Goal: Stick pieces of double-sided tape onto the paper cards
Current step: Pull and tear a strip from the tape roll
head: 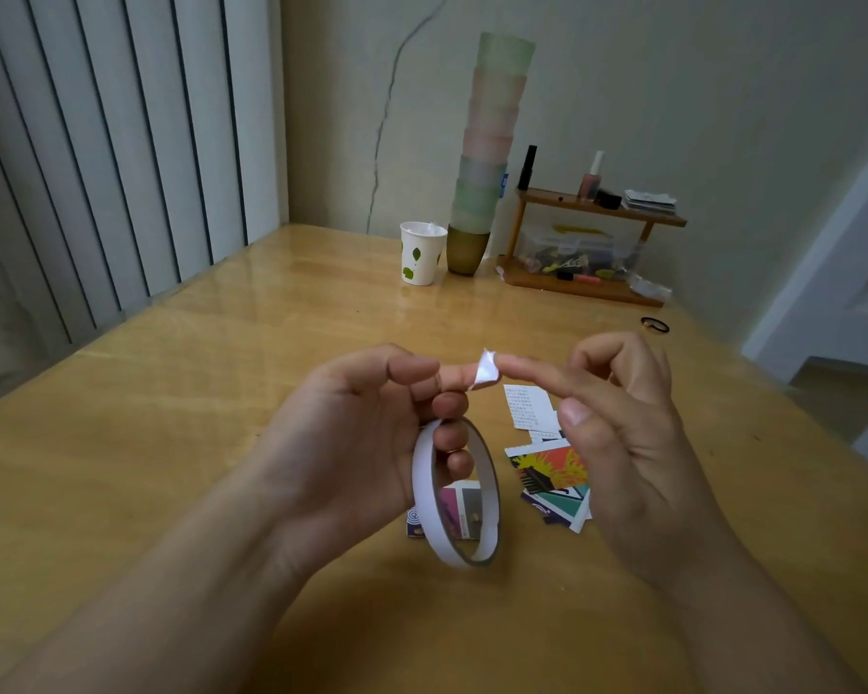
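Note:
My left hand (367,433) is held above the wooden table (221,403) with a thin white roll of double-sided tape (454,493) hanging on its lower fingers. A small white piece of tape (487,370) sits between my left fingertip and the outstretched forefinger of my right hand (622,418); it seems stuck to the fingertips. Below the hands lie paper cards: a white one with print (529,407), a colourful pile (554,480), and another card (452,513) seen through the roll.
At the table's far side stand a paper cup (422,252) with leaf print, a tall stack of plastic cups (489,152) and a small wooden shelf (592,242) with bottles and a box. A black hair tie (655,324) lies at the right. Vertical blinds hang at left.

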